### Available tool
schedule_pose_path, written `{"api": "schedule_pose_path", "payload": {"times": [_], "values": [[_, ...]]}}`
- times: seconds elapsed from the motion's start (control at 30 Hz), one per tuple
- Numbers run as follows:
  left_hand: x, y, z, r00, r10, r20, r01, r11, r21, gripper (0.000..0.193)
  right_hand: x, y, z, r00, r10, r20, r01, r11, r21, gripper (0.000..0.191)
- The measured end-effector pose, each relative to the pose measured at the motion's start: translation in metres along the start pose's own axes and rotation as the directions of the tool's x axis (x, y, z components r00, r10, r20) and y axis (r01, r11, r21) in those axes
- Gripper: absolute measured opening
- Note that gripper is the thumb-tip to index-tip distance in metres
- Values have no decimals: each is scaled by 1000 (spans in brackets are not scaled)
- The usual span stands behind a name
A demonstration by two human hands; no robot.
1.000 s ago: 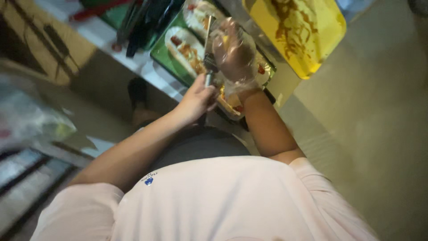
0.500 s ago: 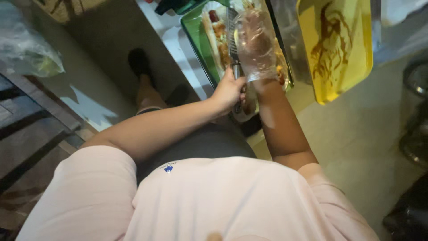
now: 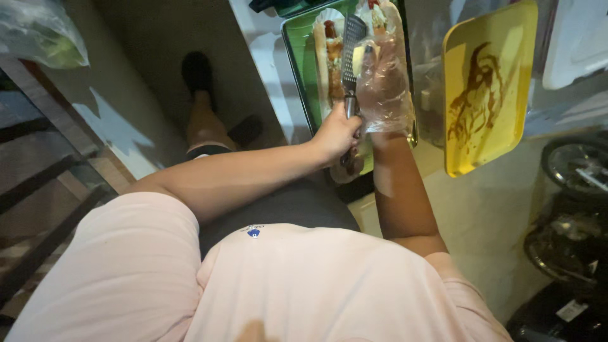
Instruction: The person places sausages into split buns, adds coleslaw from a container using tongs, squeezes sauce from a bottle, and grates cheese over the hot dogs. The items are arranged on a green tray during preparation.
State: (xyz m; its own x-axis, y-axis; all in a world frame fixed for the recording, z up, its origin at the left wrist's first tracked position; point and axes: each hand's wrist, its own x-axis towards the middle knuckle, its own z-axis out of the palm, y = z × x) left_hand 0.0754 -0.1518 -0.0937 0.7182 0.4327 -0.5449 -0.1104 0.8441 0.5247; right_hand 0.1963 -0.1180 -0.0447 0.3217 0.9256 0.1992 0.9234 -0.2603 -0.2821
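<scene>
**Two hands on a grater over a green tray**

Grater (image 3: 350, 60) held upright by its handle in the left hand (image 3: 335, 134), closed tight. Right hand (image 3: 385, 88), in a clear plastic glove, curls around a pale block against the blade. Below: filled bun (image 3: 329, 63) on the green tray (image 3: 297, 69). Yellow tray (image 3: 487, 88) off right. Risk: glove snagging on the teeth.

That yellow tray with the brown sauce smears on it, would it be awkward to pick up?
The yellow tray looks like thin moulded plastic, so probably light and fairly stiff. Its smooth face carries brown sauce smears, so it may be slippery or messy where fingers land. One end seems to overhang the counter edge, so a careless nudge might tip it.
</scene>
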Motion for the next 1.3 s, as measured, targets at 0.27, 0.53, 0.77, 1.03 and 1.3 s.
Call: {"api": "schedule_pose_path", "payload": {"times": [0.27, 0.53, 0.77, 1.03, 1.3], "values": [[-4, 5, 8, 1000, 19, 6, -18, 999, -48, 25, 16, -14, 1, 999, -42, -18, 45, 980, 195, 19], [-7, -7, 12, 986, 151, -77, -144, 985, 94, 27, 53, -18, 11, 999, -21, 39, 12, 978, 208, 19], [20, -4, -7, 987, 152, -50, -153, 988, -21, 18, 22, -19, -22, 994, 67, 84, -99, 876, 473, 23], [-9, 28, -5, 999, 5, 52, 9, 967, -253, 24, 18, -8, -41, 966, 259, 18, -216, 764, 608, 37], [-13, 28, -2, 988, 149, 38, -143, 981, -132, 30, 18, -2, -36, 980, 196, -14, -145, 766, 626, 42]]}}
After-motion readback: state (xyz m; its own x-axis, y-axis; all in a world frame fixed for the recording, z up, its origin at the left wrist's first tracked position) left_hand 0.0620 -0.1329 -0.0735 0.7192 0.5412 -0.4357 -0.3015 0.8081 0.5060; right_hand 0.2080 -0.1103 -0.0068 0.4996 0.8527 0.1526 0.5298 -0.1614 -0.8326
